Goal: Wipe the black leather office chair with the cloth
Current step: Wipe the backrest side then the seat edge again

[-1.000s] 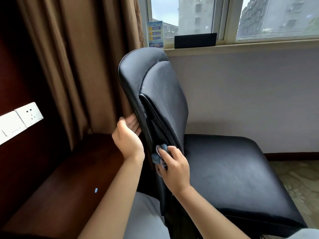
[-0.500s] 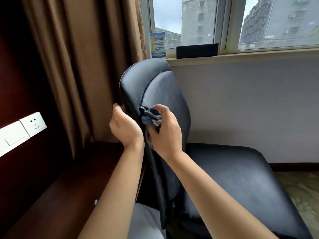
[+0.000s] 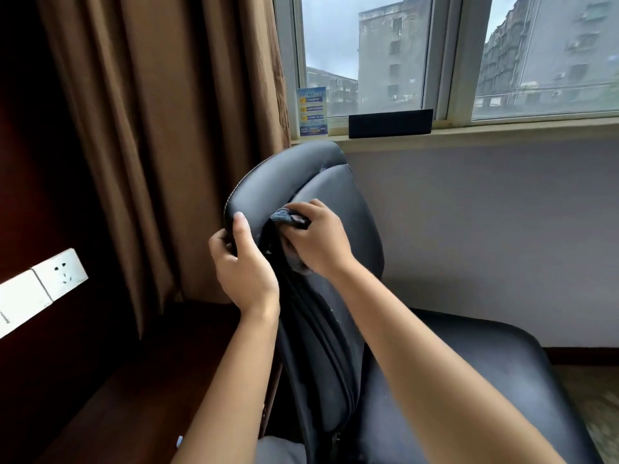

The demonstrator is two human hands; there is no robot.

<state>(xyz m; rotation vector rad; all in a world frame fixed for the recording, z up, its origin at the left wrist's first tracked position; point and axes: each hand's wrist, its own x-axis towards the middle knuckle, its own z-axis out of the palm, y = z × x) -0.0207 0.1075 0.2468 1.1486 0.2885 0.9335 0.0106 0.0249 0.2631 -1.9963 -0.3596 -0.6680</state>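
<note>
Black leather chair: left hand grips its backrest edge, right hand presses bunched cloth against it.

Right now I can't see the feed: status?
Left hand grips black leather office chair backrest edge. Right hand presses blue-grey cloth into backrest seam. Nothing obstructing.

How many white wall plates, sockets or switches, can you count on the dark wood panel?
2. The socket plate sits on the wood panel at far left; the plain switch plate adjoins it, lower left. More may lie outside the frame.
</note>
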